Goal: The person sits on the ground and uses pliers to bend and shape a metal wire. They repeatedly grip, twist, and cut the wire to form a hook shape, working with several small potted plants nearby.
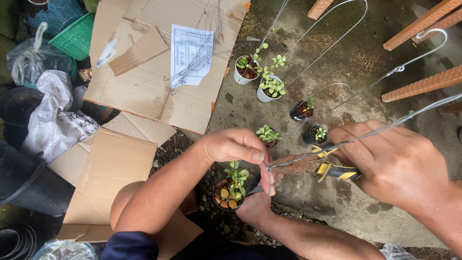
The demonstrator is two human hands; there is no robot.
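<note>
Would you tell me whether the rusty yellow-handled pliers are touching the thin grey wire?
Touching: the head view shows the rusty yellow-handled pliers gripping the thin grey wire at their tip.

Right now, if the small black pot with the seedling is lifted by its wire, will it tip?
Probably it swings rather than tips. The wire looks thin yet springy, holding its long curve. The black pot seems small and light, though its loose chunky filling could spill if tilted.
</note>
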